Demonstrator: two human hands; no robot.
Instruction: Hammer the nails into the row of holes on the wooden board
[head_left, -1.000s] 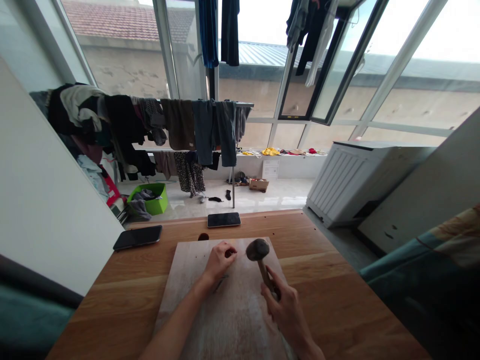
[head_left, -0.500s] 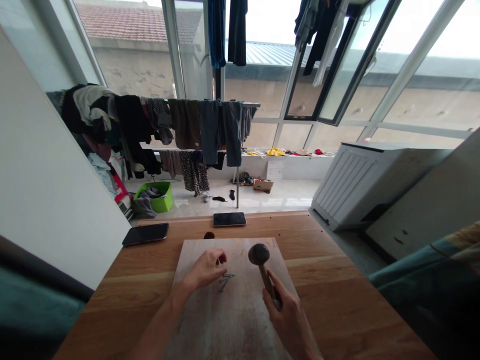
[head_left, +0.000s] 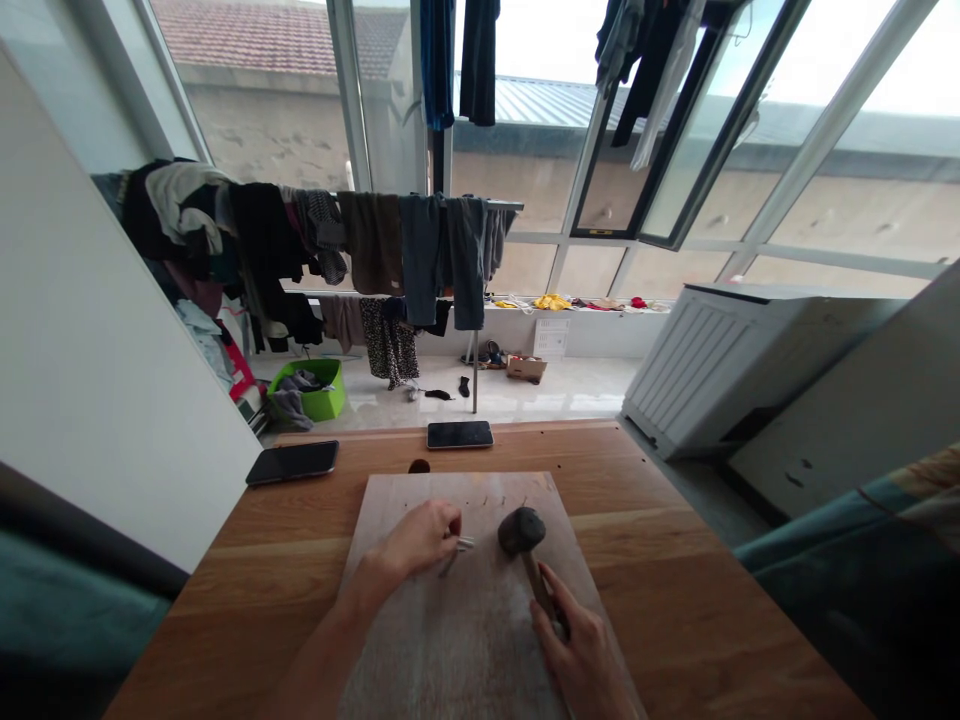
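Observation:
My right hand [head_left: 581, 640] is wrapped round the handle of a rubber mallet [head_left: 521, 530], whose dark head is over the right part of a pale wooden board [head_left: 450, 640]. On the left, the fingers of my left hand [head_left: 420, 537] are pinched together at a small pile of loose nails [head_left: 466, 543]. Whether a nail is between those fingertips is hidden. Near the board's far edge several thin nails [head_left: 504, 501] stand up in a row, with small dark marks to their left.
The board lies on a wooden table [head_left: 675, 570]. Beyond it are a phone [head_left: 460, 435], another phone [head_left: 292, 463] at the left and a dark round spot [head_left: 418, 466]. Past the table stand a laundry-hung drying rack [head_left: 502, 206], a green basket [head_left: 328, 402] and a white ribbed cabinet [head_left: 697, 365].
My left hand has moved slightly right and down, its fingers closing at the loose nails. The mallet's head has dropped a little and turned, still in my right hand.

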